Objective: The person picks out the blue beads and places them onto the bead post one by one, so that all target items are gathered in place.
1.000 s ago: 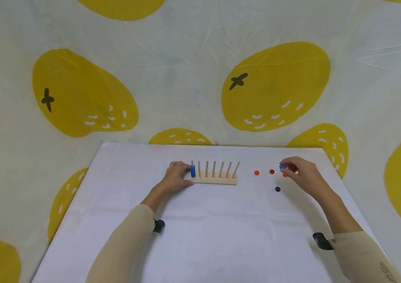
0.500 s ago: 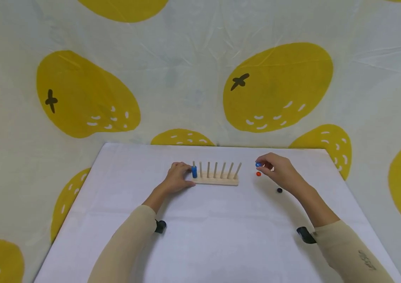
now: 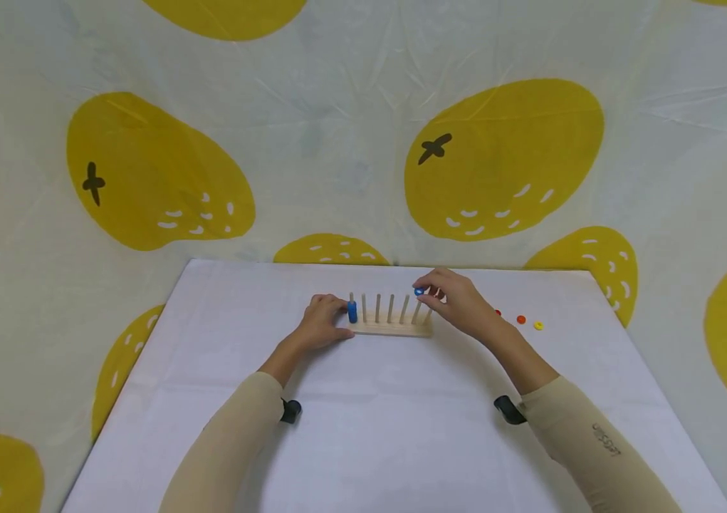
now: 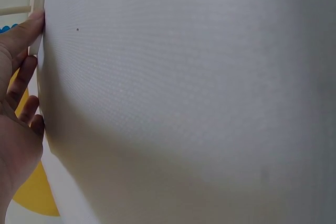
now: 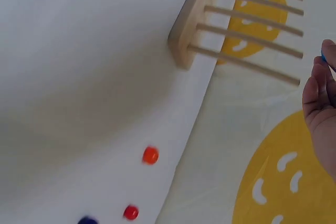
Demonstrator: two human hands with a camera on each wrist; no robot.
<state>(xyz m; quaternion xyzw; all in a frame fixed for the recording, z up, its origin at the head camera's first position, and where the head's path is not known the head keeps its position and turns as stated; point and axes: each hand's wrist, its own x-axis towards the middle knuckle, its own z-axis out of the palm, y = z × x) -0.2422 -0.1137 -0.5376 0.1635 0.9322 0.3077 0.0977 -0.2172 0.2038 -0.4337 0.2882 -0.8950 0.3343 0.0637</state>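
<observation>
A pale wooden peg rack (image 3: pixel 391 329) with several upright pegs stands on the white table. Stacked blue beads (image 3: pixel 352 312) fill the lower part of its leftmost peg. My left hand (image 3: pixel 320 324) grips the rack's left end, thumb at the front edge; the left wrist view shows the thumb (image 4: pixel 26 30) and fingers around the base's end. Between thumb and fingertips, my right hand (image 3: pixel 463 301) pinches a blue bead (image 3: pixel 419 291) above the pegs near the rack's right end. In the right wrist view that bead is mostly hidden by the fingers.
To the right of the rack lie a red bead (image 3: pixel 498 312), an orange bead (image 3: pixel 520 320) and a yellow bead (image 3: pixel 538 325). A dark purple bead (image 5: pixel 87 220) shows at the bottom of the right wrist view. Behind the table (image 3: pixel 363 427) hangs a fruit-patterned cloth (image 3: pixel 337 142).
My right hand has carried the blue bead leftward from the loose beads to over the rack's right-hand pegs. The left hand keeps its grip on the rack's left end.
</observation>
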